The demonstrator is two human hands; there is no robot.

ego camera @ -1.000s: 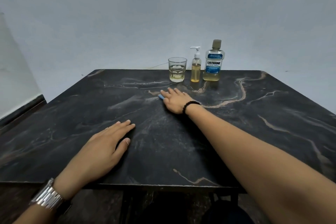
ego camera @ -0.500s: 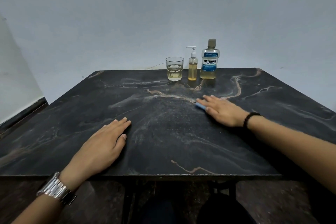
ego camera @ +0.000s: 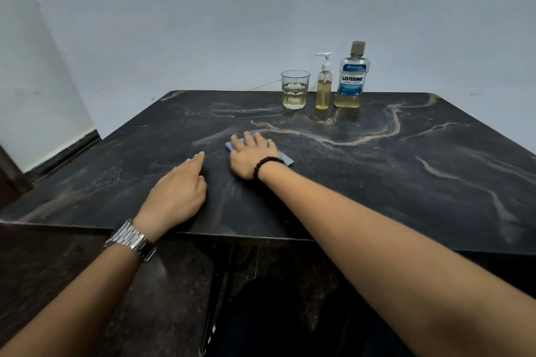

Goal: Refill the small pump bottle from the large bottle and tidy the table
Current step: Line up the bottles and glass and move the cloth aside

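A small clear pump bottle (ego camera: 323, 89) with yellow liquid and a white pump stands at the table's far edge. Right of it is the large Listerine bottle (ego camera: 351, 78), capped, with a low level of yellow liquid. My right hand (ego camera: 252, 155) lies flat, palm down, pressing a blue cloth (ego camera: 287, 159) onto the dark marble table (ego camera: 406, 171) near its middle. Only the cloth's edges show around the hand. My left hand (ego camera: 177, 193) rests flat on the table near the front edge, holding nothing.
A drinking glass (ego camera: 295, 89) with a little yellow liquid stands left of the pump bottle. A pale wall rises right behind the table. The table's front edge runs just under my left wrist, which wears a metal watch (ego camera: 132, 239).
My right hand slid the blue cloth from the centre to the right, then back left toward my left hand. The camera view shifted left. The left hand stayed put.
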